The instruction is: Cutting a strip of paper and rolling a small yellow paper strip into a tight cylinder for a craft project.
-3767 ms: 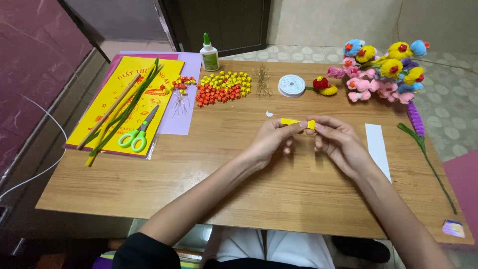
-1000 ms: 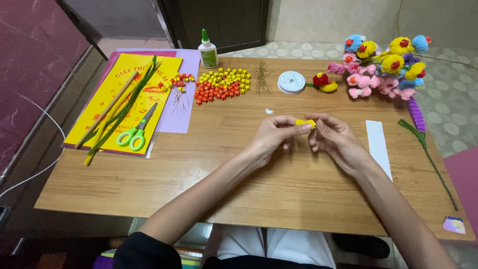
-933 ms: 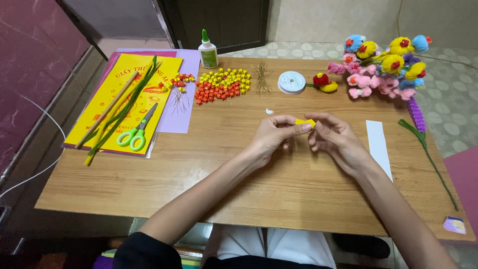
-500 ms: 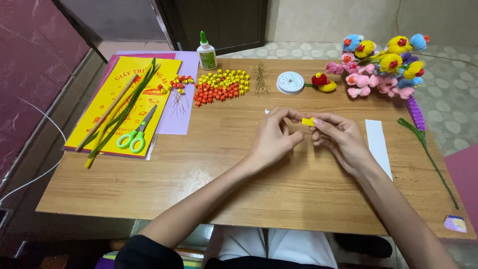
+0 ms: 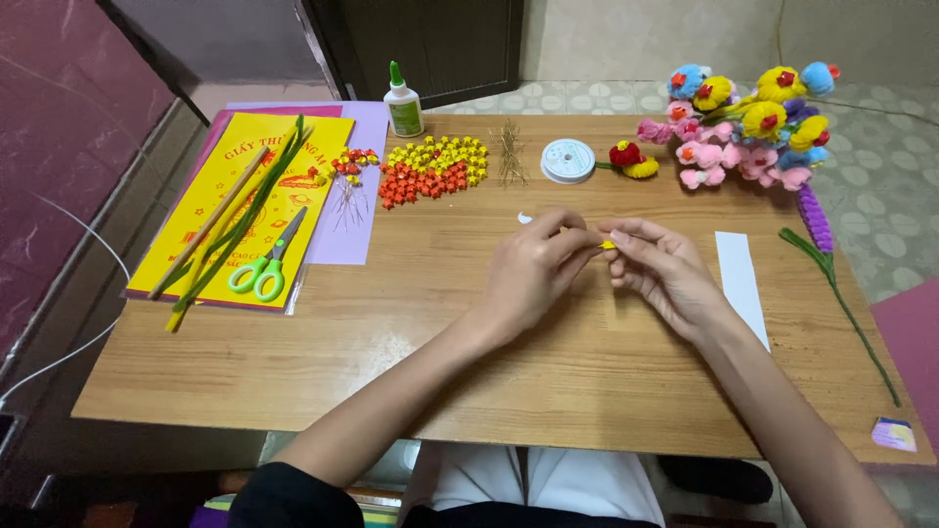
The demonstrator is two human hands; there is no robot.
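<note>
The small folded yellow paper strip (image 5: 608, 243) has shortened to a nub; my left hand (image 5: 533, 274) and right hand (image 5: 665, 274) pinch it tightly mid-table.

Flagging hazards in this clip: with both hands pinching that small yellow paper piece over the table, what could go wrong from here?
The yellow paper piece is tiny and held only by the fingertips of the left hand and right hand, so it could slip or get crushed. The white scrap beside the left hand might be brushed away. The white paper strip lies near the right wrist, and a shift of the arm could push it toward the table edge.
</note>
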